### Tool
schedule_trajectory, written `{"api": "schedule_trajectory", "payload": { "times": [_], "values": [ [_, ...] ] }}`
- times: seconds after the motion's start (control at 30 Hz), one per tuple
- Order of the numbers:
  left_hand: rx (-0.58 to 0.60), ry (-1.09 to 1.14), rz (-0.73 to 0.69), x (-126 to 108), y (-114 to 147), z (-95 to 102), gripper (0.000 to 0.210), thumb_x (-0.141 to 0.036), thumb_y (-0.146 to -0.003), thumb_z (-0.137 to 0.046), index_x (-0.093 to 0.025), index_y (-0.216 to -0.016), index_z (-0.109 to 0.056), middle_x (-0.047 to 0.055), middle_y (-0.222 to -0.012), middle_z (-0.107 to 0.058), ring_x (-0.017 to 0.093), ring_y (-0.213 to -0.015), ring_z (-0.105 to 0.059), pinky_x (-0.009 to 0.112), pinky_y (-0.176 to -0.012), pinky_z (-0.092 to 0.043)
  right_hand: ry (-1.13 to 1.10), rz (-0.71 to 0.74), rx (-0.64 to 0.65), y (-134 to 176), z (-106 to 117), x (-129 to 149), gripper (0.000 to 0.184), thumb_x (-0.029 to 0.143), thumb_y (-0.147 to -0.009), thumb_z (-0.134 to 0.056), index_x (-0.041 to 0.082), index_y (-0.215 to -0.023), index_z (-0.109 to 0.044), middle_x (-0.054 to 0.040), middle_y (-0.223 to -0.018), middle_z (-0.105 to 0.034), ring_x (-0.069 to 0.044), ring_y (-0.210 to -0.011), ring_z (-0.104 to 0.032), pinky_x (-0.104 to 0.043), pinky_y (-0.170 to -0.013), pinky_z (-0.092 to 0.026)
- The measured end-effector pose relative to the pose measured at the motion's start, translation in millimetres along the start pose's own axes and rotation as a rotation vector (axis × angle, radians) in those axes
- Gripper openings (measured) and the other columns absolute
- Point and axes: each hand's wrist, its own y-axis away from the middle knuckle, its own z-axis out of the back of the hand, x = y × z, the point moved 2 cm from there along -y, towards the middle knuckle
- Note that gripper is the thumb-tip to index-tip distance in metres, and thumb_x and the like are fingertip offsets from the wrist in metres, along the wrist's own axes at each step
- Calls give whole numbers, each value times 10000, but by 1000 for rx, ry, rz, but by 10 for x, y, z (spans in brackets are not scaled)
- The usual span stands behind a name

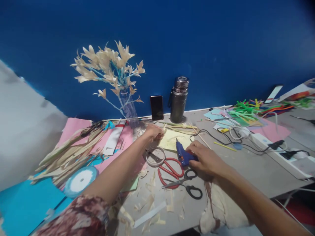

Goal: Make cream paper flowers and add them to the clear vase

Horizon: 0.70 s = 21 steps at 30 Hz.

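My right hand [203,159] is closed around the handle of a blue glue gun [182,154], its nozzle directed away from me over a yellow sheet of paper [169,139]. At the left edge of that sheet, my left hand [154,132] has its fingers pinched together. A small pale scrap shows by the fingertips, too small to name. Nearer to me lie a roll of tape [156,164], red-handled scissors [172,160] and black-handled scissors [194,192]. Cream husk-like flowers [105,62] on blue stems stand in a clear bottle [129,108].
A phone [157,108] and a metal flask [179,101] stand against the blue wall. Dried strips [71,150] and a ribbon spool [81,181] lie left. Cables lead to a white power strip [280,155] at right, near green pipe cleaners [243,109]. Pale scraps litter the front.
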Motion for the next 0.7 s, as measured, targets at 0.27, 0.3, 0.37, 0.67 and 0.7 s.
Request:
{"api": "schedule_trajectory", "payload": {
  "times": [0.27, 0.3, 0.37, 0.67, 0.7],
  "values": [
    [70, 66, -171, -81, 114, 125, 215, -215, -735, -796, -101, -684, -621, 67, -698, -646, 158, -695, -641, 236, -574, -471, -833, -104, -145, 98, 301, -387, 458, 503, -859, -632, 162, -1164, -620, -80, -930, -658, -193, -777, -598, -287, -652, -472],
    [105, 96, -215, -127, 186, 149, 245, -226, -700, -821, -113, -654, -609, 60, -675, -646, 156, -695, -648, 219, -562, -450, -883, -103, -154, 102, 294, -386, 470, 522, -858, -628, 146, -1139, -640, -80, -885, -655, -184, -741, -587, -278, -618, -463],
    [187, 149, -289, -197, 367, 199, 278, -293, -668, -843, -130, -686, -619, 60, -717, -681, 137, -673, -643, 211, -559, -438, -920, -88, -164, 109, 258, -330, 484, 548, -863, -615, 133, -1106, -674, -82, -846, -650, -170, -703, -569, -264, -576, -448],
    [355, 241, -524, -118, 932, 243, 262, -304, -723, -808, -140, -670, -610, 25, -621, -646, 86, -529, -527, 215, -536, -378, -835, 24, -208, 172, 143, 53, 468, 585, -907, -533, 187, -1085, -705, -96, -918, -683, -199, -764, -606, -293, -622, -511],
    [348, 219, -539, -112, 947, 236, 255, -303, -734, -800, -140, -668, -616, 29, -630, -649, 84, -530, -523, 219, -546, -385, -822, 46, -205, 172, 152, 87, 471, 585, -910, -528, 182, -1078, -707, -102, -922, -687, -206, -779, -615, -306, -653, -523]
  ]
}}
